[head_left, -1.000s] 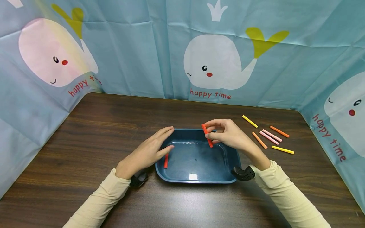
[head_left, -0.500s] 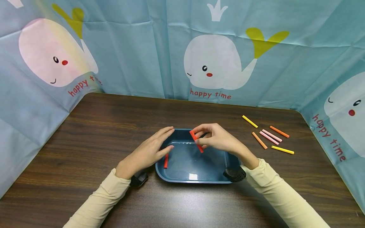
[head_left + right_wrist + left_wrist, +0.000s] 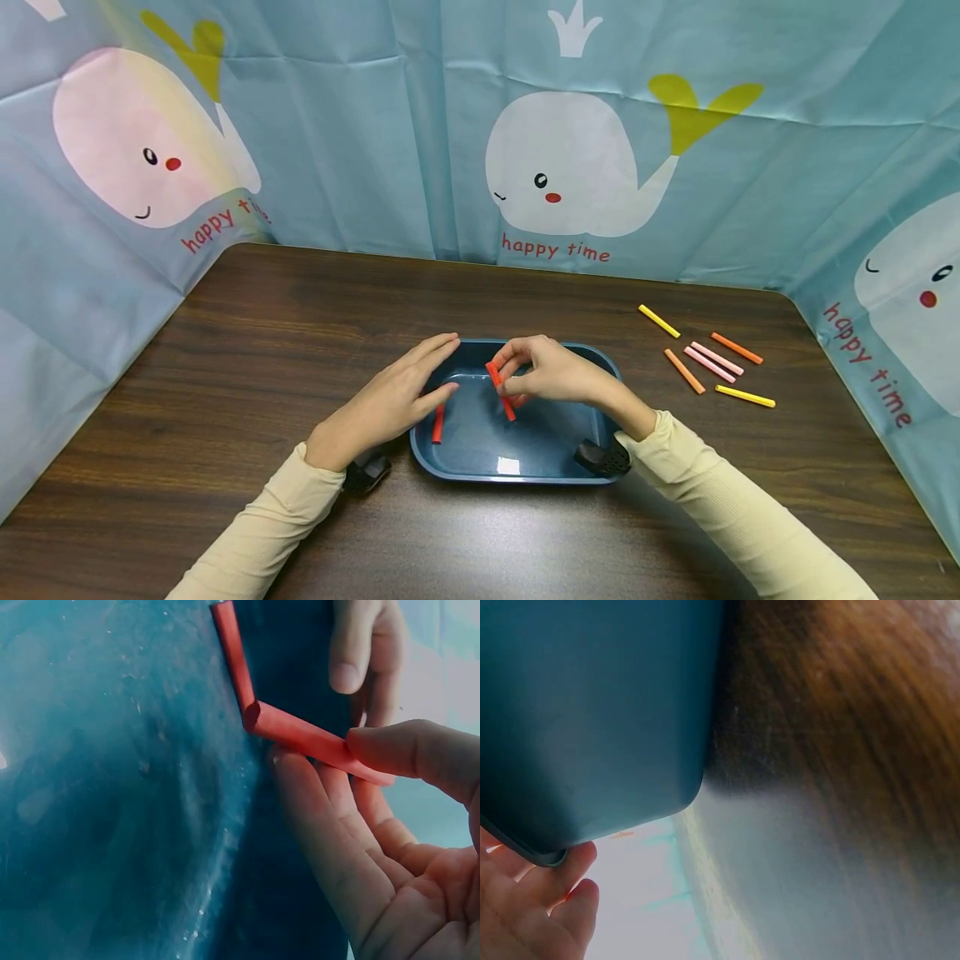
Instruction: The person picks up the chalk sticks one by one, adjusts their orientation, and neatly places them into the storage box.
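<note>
Red stick [image 3: 304, 739] is in the grip of the right hand [image 3: 551, 371], pinched between thumb and fingers; we see it tilted over the inside of the blue tray [image 3: 547, 437], and it is not yet laid down. As for the left hand [image 3: 390, 400], its grip is relaxed around nothing: the fingers are straight and touch the tray at its left end. We judge the work to be near its beginning. As done, we count only the second red stick [image 3: 438, 425], which lies inside at the left end. On the bench [image 3: 315, 317], to the right, we count two yellow sticks [image 3: 745, 396], two pink sticks [image 3: 708, 365] and two orange sticks [image 3: 685, 372]; these six, we suppose, are what is left.
</note>
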`<state>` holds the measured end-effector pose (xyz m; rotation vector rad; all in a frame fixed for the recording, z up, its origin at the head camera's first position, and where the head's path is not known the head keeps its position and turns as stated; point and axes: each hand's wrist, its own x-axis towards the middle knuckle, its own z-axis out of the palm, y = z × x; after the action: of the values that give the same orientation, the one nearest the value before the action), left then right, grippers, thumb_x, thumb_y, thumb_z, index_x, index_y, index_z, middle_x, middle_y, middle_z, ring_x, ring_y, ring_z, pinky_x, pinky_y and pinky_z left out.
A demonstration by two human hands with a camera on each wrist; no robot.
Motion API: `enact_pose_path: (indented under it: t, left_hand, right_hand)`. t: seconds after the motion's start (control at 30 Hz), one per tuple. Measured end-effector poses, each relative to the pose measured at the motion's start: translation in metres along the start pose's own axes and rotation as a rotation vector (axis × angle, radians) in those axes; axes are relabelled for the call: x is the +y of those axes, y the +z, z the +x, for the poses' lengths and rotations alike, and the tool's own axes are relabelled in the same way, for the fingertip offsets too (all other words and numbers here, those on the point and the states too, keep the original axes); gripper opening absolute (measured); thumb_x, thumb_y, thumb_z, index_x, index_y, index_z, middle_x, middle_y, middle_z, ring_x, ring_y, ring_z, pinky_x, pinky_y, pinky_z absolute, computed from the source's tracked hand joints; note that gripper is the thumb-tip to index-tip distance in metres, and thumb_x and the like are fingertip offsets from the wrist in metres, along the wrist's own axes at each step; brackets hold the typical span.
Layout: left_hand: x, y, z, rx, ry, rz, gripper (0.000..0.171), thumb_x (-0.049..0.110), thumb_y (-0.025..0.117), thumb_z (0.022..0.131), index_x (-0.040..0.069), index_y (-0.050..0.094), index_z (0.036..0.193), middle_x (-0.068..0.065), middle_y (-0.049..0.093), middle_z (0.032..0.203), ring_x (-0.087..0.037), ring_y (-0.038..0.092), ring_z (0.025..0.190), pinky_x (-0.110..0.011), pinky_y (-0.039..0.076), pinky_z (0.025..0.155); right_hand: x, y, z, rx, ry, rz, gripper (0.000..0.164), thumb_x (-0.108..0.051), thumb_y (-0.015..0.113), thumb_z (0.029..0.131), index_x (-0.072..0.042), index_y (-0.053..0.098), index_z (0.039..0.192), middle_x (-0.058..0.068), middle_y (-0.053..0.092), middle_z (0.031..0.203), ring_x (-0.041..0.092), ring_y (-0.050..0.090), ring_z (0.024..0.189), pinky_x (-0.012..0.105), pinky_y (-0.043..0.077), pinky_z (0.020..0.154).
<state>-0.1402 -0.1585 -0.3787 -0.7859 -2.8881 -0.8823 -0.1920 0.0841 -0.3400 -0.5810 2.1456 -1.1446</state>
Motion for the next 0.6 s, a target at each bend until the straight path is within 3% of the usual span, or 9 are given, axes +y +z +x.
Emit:
enact_pose_path:
  t: [0.17, 0.6]
  left_hand:
    - [0.0, -0.001, 0.0, -0.003, -0.002, 0.001, 0.063, 0.027, 0.063, 0.099, 0.002, 0.038, 0.151, -0.014, 0.036, 0.158, -0.029, 0.042, 0.143, -0.05, 0.041, 0.112]
    - [-0.001, 0.0, 0.0, -0.008, -0.006, 0.001, 0.062, 0.027, 0.061, 0.099, 0.003, 0.038, 0.152, -0.014, 0.036, 0.158, -0.029, 0.042, 0.143, -0.049, 0.042, 0.112]
  right_hand:
    - [-0.002, 0.005, 0.005, -0.055, 0.06, 0.023, 0.029, -0.006, 0.065, 0.091, 0.001, 0.059, 0.118, 0.012, 0.069, 0.098, 0.018, 0.071, 0.075, 0.037, 0.062, 0.071]
    - [0.003, 0.017, 0.018, -0.136, 0.096, 0.107, 0.031, -0.004, 0.061, 0.093, 0.002, 0.052, 0.123, 0.011, 0.066, 0.101, 0.016, 0.071, 0.075, 0.037, 0.062, 0.075]
